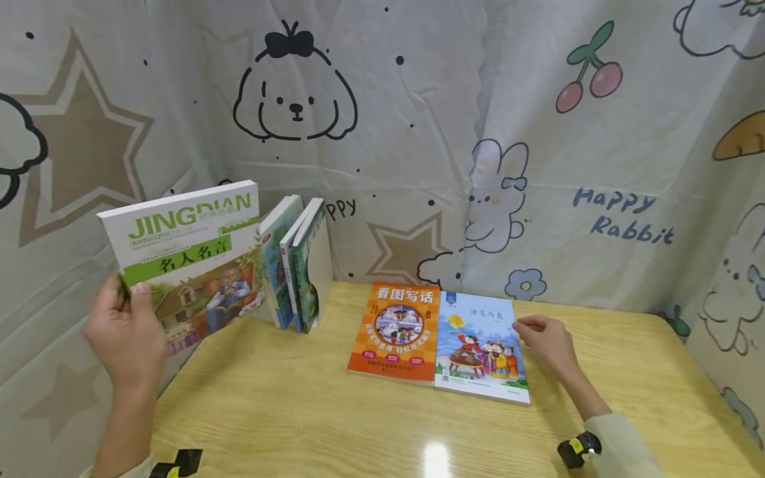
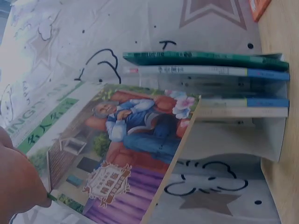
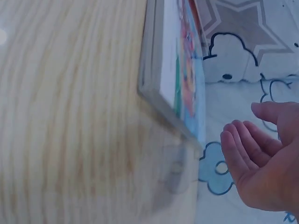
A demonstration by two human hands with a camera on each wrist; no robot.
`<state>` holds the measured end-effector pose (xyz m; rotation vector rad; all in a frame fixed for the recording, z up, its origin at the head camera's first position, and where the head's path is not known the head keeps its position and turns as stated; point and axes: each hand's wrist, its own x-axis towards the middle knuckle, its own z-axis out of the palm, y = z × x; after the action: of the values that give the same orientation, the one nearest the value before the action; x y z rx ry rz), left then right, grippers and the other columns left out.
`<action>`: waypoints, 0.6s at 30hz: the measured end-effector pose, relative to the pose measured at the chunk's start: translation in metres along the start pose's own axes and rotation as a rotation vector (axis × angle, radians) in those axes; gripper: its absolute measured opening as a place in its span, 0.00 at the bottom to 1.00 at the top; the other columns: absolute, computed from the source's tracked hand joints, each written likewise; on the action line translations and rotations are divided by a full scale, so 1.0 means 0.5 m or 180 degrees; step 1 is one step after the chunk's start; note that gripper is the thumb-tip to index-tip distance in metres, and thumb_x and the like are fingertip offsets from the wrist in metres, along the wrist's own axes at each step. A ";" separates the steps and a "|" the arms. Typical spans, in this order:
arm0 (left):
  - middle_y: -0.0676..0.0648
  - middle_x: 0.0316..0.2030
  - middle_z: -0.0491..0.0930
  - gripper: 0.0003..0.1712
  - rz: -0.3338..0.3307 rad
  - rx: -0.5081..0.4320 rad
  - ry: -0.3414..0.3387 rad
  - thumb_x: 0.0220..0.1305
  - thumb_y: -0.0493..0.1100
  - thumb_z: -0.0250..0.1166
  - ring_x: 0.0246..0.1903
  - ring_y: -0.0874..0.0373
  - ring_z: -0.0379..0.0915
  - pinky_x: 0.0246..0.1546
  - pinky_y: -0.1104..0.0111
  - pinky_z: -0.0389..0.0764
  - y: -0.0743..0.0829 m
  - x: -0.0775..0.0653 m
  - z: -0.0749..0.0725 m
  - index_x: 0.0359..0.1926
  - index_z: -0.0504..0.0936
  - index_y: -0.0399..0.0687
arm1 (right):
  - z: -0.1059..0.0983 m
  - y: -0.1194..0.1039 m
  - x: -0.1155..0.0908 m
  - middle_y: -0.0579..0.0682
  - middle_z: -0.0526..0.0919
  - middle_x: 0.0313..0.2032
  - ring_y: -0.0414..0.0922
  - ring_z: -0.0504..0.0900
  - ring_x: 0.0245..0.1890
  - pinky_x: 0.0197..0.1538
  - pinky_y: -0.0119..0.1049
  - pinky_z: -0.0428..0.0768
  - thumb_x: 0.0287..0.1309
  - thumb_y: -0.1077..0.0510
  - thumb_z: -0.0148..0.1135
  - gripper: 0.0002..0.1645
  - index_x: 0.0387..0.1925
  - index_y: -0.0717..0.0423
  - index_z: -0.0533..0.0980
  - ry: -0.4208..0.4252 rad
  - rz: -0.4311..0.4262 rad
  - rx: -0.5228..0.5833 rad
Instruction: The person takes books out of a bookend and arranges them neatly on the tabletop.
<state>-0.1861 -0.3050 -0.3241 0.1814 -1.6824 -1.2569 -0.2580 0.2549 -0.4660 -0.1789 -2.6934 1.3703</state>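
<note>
My left hand (image 1: 128,325) grips a white and green paperback book (image 1: 191,252) by its lower left edge, thumb across the front cover. The book is tilted and raised in front of a white book holder (image 1: 324,269). In the left wrist view its cover (image 2: 135,126) shows a seated figure in a red armchair. Several slim books (image 1: 293,265) stand upright in the holder. My right hand (image 1: 546,345) is beside the right edge of a light blue book (image 1: 481,348) lying flat. In the right wrist view its fingers (image 3: 243,144) are loosely bent and hold nothing.
An orange book (image 1: 394,332) lies flat against the blue book's left side. The wooden table (image 1: 311,418) meets a patterned cloth (image 1: 388,133) hanging behind and at both sides. The book holder stands at the table's back left.
</note>
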 end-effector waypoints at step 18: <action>0.38 0.57 0.78 0.21 -0.0217 -0.0756 -0.0819 0.74 0.30 0.54 0.54 0.59 0.77 0.50 0.77 0.77 0.040 -0.077 0.077 0.66 0.73 0.34 | 0.036 -0.114 -0.022 0.59 0.85 0.49 0.50 0.84 0.49 0.48 0.28 0.81 0.68 0.52 0.65 0.21 0.54 0.63 0.80 -0.0365 -0.1020 0.0753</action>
<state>-0.1879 -0.2474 -0.3307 -0.0702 -1.7352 -1.5727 -0.2528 0.2057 -0.4309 0.3458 -2.4729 1.6136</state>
